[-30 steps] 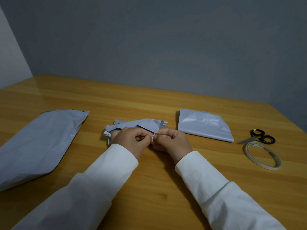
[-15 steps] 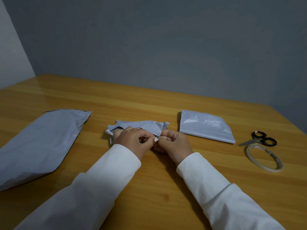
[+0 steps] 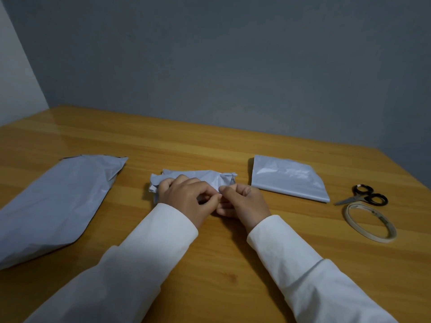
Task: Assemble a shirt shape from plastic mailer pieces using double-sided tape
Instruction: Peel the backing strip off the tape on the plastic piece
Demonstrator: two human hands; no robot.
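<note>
A crumpled grey mailer piece [image 3: 205, 177] lies at the table's middle. My left hand [image 3: 186, 197] rests over its near edge with fingers curled, pinching something small at the fingertips. My right hand [image 3: 242, 201] meets it there, thumb and forefinger pinching the same spot; what they pinch is mostly hidden, and I cannot tell whether it is tape or the mailer's edge. A large grey mailer piece [image 3: 53, 206] lies at the left. A folded grey mailer piece [image 3: 289, 180] lies at the right. A roll of double-sided tape [image 3: 370, 222] lies flat further right.
Black-handled scissors [image 3: 363, 197] lie just behind the tape roll near the wooden table's [image 3: 221, 264] right edge. A grey wall stands close behind the table. My white sleeves cross the near part of the table.
Both hands have stayed together at the crumpled piece, with only small finger movements. The white bit seen between the fingertips earlier is now hidden.
</note>
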